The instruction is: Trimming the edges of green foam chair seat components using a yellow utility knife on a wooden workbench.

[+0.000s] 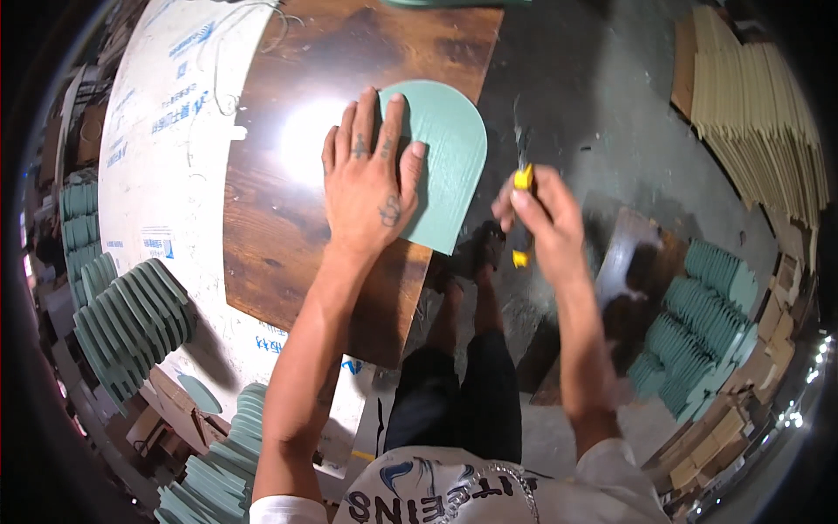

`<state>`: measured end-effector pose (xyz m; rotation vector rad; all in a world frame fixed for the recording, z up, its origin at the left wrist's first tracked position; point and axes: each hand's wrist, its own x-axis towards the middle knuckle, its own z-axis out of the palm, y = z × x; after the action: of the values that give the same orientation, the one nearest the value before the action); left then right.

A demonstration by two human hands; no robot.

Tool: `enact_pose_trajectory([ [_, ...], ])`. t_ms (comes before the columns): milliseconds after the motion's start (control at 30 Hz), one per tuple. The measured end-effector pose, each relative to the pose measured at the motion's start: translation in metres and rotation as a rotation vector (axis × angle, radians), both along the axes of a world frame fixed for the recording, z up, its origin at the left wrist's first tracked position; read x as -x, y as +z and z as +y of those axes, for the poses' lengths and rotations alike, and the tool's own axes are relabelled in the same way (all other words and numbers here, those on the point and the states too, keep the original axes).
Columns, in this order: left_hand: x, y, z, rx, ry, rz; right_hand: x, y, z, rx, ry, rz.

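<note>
A pale green panel (456,166) with one rounded end and a straight near edge lies on the brown wood-grain board. My left hand (371,175) rests flat across its left side, fingers stretched out and slightly spread. Part of the panel is hidden under that hand. Off the board's right edge, my right hand (550,214) is closed around a yellow-and-black utility knife (523,178), held upright over the floor. Its narrow tip points away from me, apart from the panel; a thin dark sliver shows beyond the tip, too blurred to make out.
The wood-grain board (305,249) sits on a white printed sheet (140,166). Stacks of green panels (131,327) stand at the left, with more green stacks (698,323) at the lower right. Tan sheets (759,122) are piled at the far right.
</note>
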<state>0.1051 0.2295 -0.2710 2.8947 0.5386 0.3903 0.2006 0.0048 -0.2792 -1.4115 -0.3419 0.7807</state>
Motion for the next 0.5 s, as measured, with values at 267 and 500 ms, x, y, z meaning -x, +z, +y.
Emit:
enact_pose_trajectory([
  [267, -0.004, -0.004, 0.002, 0.012, -0.016, -0.051, -0.068, -0.006, 0.046, 0.321, 0.149, -0.379],
  [500, -0.007, -0.004, 0.001, 0.014, 0.001, -0.084, -0.078, -0.023, 0.062, 0.072, 0.093, -0.895],
])
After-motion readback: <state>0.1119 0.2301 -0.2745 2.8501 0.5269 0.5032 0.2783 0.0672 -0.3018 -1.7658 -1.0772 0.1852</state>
